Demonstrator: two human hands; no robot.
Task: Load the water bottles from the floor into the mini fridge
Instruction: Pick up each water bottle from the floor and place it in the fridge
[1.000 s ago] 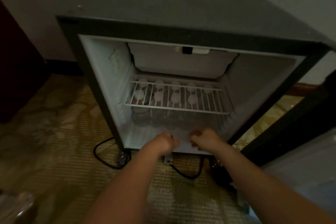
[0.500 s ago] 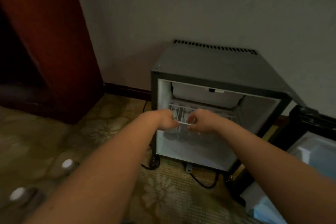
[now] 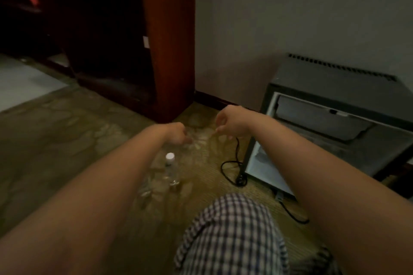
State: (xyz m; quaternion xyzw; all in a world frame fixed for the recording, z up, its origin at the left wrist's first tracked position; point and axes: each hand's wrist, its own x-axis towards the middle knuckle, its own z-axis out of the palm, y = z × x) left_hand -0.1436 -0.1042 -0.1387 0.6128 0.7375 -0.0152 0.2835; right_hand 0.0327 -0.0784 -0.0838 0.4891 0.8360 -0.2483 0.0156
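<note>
1 water bottle, white cap, upright mid-floor; blurry clear shapes beside it, can't count. 1 mini fridge at right edge. 1 wooden cabinet at back. 2 hands: left hand, right hand. 1 black cord by fridge.

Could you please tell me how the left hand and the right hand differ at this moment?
The left hand sits lower in view, nearer the water bottle; the right hand is higher, nearer the mini fridge. The left curls tighter; the right hangs looser. Both hold nothing.
</note>
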